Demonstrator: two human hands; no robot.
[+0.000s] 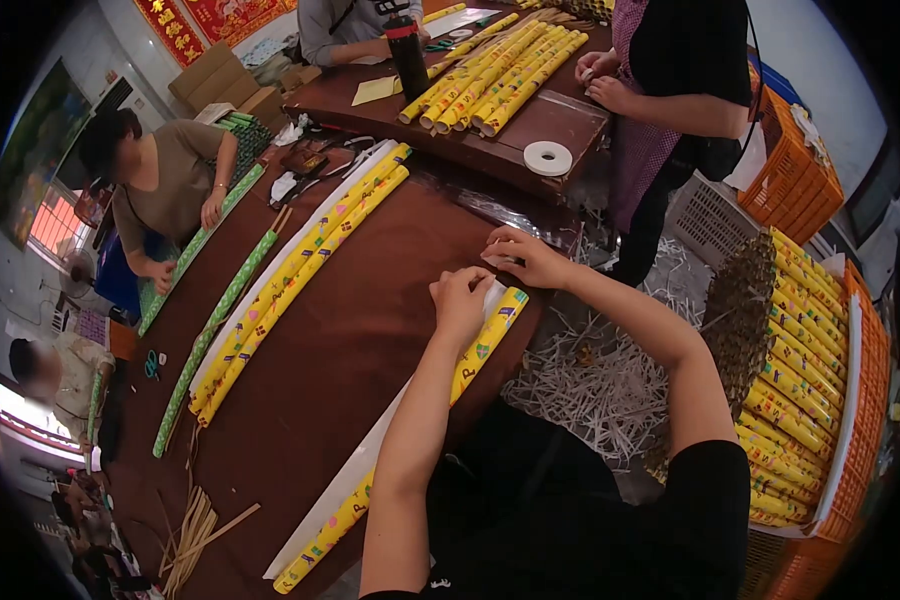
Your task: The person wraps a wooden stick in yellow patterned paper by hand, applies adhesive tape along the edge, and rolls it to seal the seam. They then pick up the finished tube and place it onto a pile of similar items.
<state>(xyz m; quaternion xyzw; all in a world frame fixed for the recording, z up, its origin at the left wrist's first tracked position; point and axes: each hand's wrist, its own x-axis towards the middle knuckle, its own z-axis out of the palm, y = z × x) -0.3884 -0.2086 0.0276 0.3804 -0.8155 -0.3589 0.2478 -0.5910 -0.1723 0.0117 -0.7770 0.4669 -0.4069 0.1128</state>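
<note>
A yellow patterned paper roll [485,345] lies slantwise along the near table edge, with a white paper flap [340,485] showing along its far side. At the roll's upper end, my left hand [460,308] is closed over the white flap, its fingertips pinched together. What those fingertips hold, if anything, is hidden. Just beyond, my right hand [525,260] is closed in a pinch on a small white piece, apart from the roll. My left forearm passes over the middle of the roll.
Two yellow rolls [300,285] and a green roll [220,330] lie across the brown table [320,400]. Thin sticks [195,540] sit at lower left. A white tape roll [548,158] rests on the far table. Paper shreds [600,390] and an orange crate [865,380] stand right. Co-workers surround the tables.
</note>
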